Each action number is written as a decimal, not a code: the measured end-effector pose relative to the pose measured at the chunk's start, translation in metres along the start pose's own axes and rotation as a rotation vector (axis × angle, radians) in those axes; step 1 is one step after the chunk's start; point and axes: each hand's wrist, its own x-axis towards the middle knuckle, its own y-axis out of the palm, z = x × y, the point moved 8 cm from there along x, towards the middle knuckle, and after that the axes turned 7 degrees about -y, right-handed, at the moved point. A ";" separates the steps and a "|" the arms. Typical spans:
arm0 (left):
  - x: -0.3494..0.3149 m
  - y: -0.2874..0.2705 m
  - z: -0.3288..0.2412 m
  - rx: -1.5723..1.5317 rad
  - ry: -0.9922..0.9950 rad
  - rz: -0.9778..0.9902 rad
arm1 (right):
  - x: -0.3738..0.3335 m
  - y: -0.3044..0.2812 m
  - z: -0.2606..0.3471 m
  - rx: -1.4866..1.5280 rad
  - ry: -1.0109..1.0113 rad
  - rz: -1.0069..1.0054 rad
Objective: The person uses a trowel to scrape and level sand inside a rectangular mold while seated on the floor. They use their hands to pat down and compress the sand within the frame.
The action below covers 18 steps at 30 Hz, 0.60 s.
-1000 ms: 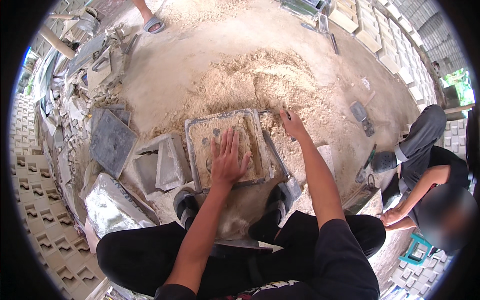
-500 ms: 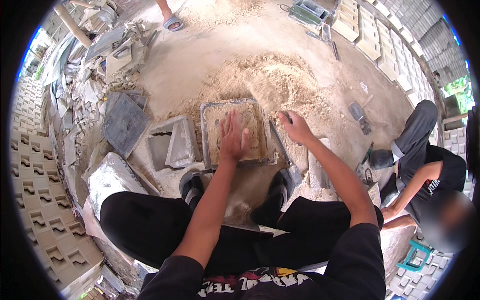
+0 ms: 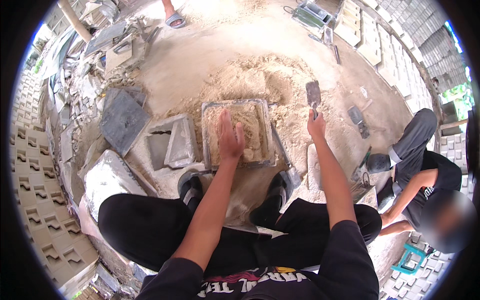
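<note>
Trowel [image 3: 313, 97] fore-and-aft, blade [image 3: 313, 90] forward

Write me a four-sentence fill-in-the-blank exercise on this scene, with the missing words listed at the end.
1. The right hand holds a ____ by its handle.
2. The hand over the sand-filled rectangular frame is the person's ____.
3. In the picture, the dark flat slab lies on the ____ side of the frame.
4. The grey slide sandal at the top of the picture is worn on a ____.

Missing words: trowel; left hand; left; foot.
</note>
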 end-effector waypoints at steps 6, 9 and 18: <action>0.001 0.003 -0.013 -0.056 0.014 0.043 | 0.049 0.060 -0.052 0.162 0.173 0.126; -0.003 -0.027 0.013 0.101 -0.025 0.017 | -0.002 0.101 0.120 0.476 0.099 0.711; 0.000 -0.015 -0.006 0.055 -0.012 0.040 | -0.008 0.072 0.104 0.785 0.171 0.583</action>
